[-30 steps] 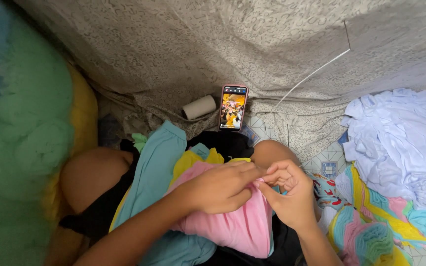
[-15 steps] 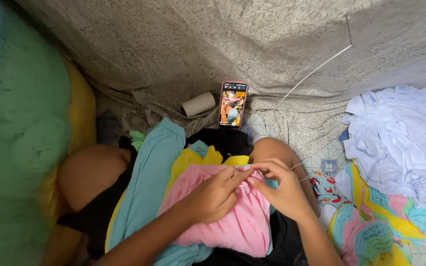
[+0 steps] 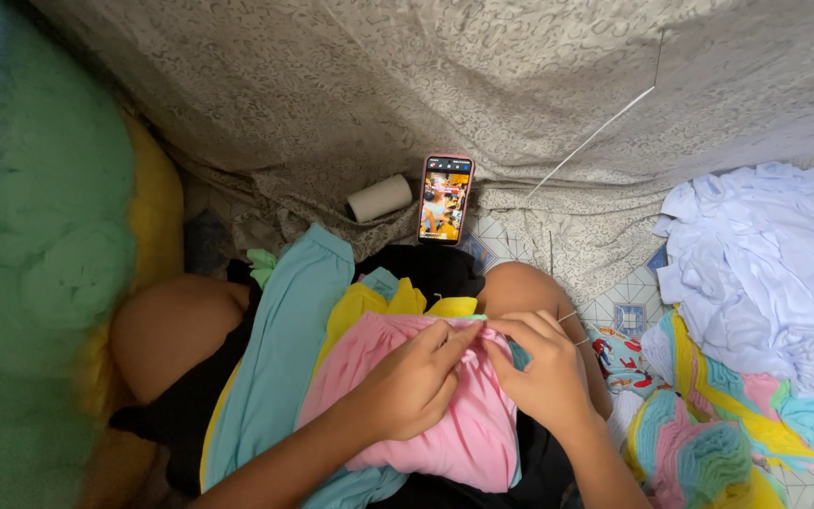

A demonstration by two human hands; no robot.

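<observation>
A pink cloth [image 3: 445, 443] lies bunched on my lap over teal [image 3: 280, 349] and yellow [image 3: 369, 306] fabric. My left hand [image 3: 412, 382] pinches the pink cloth's upper edge with thumb and fingers. My right hand [image 3: 544, 372] grips the same edge just to the right, fingertips almost touching the left ones. A thin white thread [image 3: 567, 318] runs off my right fingers. Whether a needle sits between the fingers is too small to tell.
A phone [image 3: 446, 199] with a lit screen leans against grey patterned cloth [image 3: 482, 85] ahead, a white thread spool [image 3: 379, 198] beside it. White garments [image 3: 765, 273] are piled at right over colourful fabric [image 3: 708, 443]. A green and yellow cushion [image 3: 40, 254] fills the left.
My hands have drawn together at the top edge of the pink cloth. The right hand shifted slightly left and up, and the left hand's fingers moved onto the edge.
</observation>
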